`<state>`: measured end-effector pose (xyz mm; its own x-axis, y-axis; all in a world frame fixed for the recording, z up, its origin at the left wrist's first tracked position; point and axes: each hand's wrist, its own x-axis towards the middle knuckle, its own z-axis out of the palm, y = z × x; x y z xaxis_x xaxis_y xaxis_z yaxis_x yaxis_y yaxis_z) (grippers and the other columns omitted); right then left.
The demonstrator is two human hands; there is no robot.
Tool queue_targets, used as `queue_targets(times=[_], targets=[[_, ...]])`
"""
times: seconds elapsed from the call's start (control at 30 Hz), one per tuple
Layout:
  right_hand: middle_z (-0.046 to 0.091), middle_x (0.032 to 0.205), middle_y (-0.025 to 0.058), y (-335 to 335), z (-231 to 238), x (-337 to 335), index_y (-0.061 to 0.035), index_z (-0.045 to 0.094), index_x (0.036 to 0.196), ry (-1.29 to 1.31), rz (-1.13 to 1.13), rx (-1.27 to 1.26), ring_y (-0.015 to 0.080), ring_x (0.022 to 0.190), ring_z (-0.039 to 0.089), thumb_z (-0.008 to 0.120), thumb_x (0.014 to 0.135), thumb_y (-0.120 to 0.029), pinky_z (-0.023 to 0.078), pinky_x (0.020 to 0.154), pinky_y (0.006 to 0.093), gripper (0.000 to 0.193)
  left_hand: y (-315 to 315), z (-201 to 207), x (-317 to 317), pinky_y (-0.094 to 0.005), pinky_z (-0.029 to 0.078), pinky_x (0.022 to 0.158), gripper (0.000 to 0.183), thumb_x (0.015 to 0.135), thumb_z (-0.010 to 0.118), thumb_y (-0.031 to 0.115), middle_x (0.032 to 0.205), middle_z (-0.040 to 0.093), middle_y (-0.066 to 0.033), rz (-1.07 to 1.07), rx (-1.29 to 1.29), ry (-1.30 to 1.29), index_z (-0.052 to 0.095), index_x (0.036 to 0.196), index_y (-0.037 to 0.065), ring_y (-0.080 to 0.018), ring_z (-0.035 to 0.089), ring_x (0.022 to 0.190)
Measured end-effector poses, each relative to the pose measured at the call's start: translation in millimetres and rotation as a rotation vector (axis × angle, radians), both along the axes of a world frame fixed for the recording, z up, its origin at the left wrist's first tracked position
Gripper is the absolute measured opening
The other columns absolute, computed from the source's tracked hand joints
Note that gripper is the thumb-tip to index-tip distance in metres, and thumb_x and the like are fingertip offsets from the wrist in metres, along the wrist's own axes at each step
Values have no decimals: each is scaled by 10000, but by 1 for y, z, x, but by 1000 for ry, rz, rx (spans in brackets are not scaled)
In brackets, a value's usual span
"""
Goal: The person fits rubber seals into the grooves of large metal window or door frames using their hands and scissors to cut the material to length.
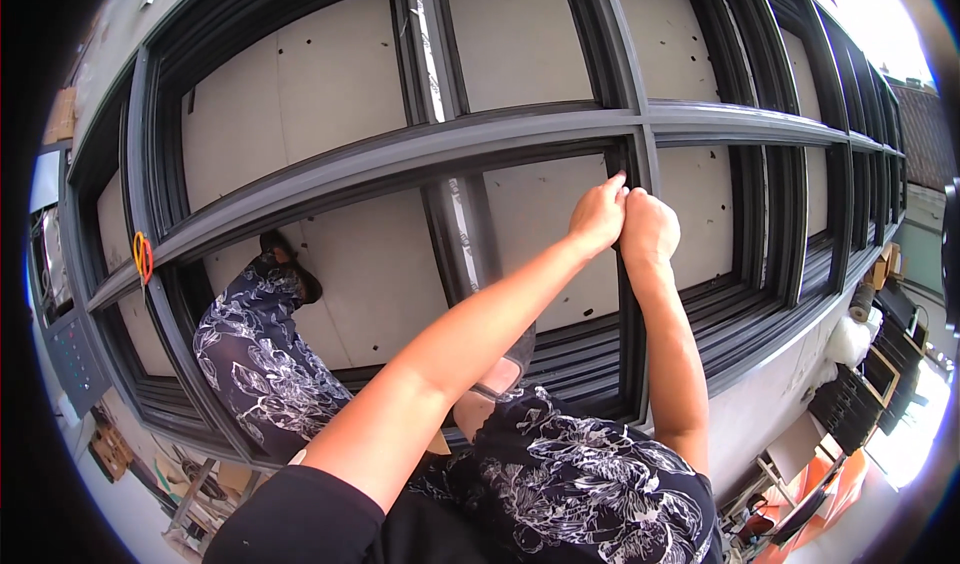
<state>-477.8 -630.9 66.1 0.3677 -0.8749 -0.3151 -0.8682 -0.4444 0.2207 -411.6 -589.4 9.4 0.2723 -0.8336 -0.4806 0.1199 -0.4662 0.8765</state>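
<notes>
A large dark grey metal frame (400, 167) with crossing bars lies stacked in layers around my legs. Both my hands are at one of its crossbars, near the junction with the long middle rail. My left hand (598, 214) is closed, its fingertips pressed at the bar's inner corner. Right beside it, almost touching, my right hand (650, 226) makes a fist over the same bar. Whatever thin thing the fingers may pinch is hidden. Orange-handled scissors (143, 257) rest on the frame at the far left.
My feet stand inside the frame's openings, on the pale floor (370, 264) dotted with small dark bits. More bars and layers run off to the right. At the lower right are dark panels (845, 404) and orange sheeting (815, 494). A grey control box (75, 359) stands at the left.
</notes>
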Motion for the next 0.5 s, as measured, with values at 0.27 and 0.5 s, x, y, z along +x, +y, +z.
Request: queue_targets(times=[0.27, 0.5], targets=[[712, 715, 92, -11, -13, 2, -96, 680, 748, 79, 46, 5, 267, 691, 723, 643, 865, -138, 573, 590, 360, 129, -5, -11, 0, -359, 442, 1030, 433, 1035, 494, 275, 1327, 614, -201, 54, 45, 106, 526, 1418, 76, -312, 584, 1238], [694, 682, 88, -17, -16, 3, -102, 663, 755, 126, 121, -32, 268, 664, 716, 646, 866, -162, 562, 559, 353, 127, -8, -11, -6, -432, 497, 914, 435, 1027, 433, 280, 1149, 676, -220, 156, 43, 44, 542, 1398, 82, -382, 635, 1071]])
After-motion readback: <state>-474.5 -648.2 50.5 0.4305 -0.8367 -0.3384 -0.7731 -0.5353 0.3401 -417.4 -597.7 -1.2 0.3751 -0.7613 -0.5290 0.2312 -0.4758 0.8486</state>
